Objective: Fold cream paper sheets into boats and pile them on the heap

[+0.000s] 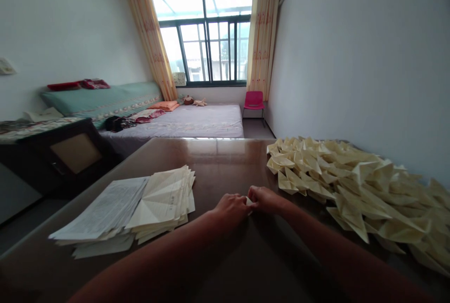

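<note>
My left hand (232, 205) and my right hand (264, 199) meet over the middle of the dark glossy table (214, 165). Between their closed fingers shows a small pale piece of paper (249, 201); most of it is hidden by the hands. To the left lies a stack of creased cream paper sheets (160, 202), partly against a stack of printed white sheets (101, 207). A large heap of folded cream paper pieces (346, 179), pointed like little boats, covers the table's right side.
Beyond the table stands a bed (207, 118) with folded cloths and small toys. A pink chair (253, 100) is by the right wall, and a dark cabinet (66, 148) is at the left. The window (211, 50) has patterned curtains (262, 36).
</note>
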A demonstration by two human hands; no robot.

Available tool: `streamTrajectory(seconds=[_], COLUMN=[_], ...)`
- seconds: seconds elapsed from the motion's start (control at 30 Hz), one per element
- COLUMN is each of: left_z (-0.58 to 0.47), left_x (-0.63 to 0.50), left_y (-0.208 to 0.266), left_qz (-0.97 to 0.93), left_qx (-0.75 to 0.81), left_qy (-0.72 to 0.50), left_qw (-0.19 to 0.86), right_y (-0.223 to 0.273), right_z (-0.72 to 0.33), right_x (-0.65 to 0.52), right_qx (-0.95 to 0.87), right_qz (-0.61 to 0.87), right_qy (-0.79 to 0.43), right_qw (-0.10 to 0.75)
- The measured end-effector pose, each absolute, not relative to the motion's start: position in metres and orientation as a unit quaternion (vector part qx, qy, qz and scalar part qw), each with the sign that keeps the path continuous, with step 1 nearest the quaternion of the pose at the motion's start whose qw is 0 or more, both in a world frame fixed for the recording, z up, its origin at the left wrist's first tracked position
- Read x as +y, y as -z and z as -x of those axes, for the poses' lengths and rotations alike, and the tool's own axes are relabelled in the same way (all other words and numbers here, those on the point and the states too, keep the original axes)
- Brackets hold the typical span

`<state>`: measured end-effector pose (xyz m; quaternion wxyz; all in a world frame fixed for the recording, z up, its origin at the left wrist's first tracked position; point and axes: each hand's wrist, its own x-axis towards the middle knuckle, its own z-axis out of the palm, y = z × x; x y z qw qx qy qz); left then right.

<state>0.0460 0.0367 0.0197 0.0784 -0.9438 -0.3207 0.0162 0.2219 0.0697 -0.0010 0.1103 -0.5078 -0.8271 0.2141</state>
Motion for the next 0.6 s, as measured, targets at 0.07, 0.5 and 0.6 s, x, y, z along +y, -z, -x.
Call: streamTrajectory(seconds=[0.07,0.5,0.6], left_z=[-0.042,-0.028,-0.027], left_x=[0.036,0.075,0.075], left_y=[-0.019,0.034,0.033], left_qz=[0.942,0.750,0.731], left_qx=[-0.326,-0.502,-0.502], left_qy=[-0.013,0.393,0.355], left_qw=[0.079,-0.176,-0.295], right_y=[0.006,0.032,0.032], right_z=[-0.219,-0.207,-0.205], right_x=[0.075,0.087,0.086], right_qx=[-0.813,-0.690,-0.657], right_qz=[0.510,0.454,0.439], right_qy=[-0.248,-0.379,-0.430], right_qw=[0.131,0.417,0.438])
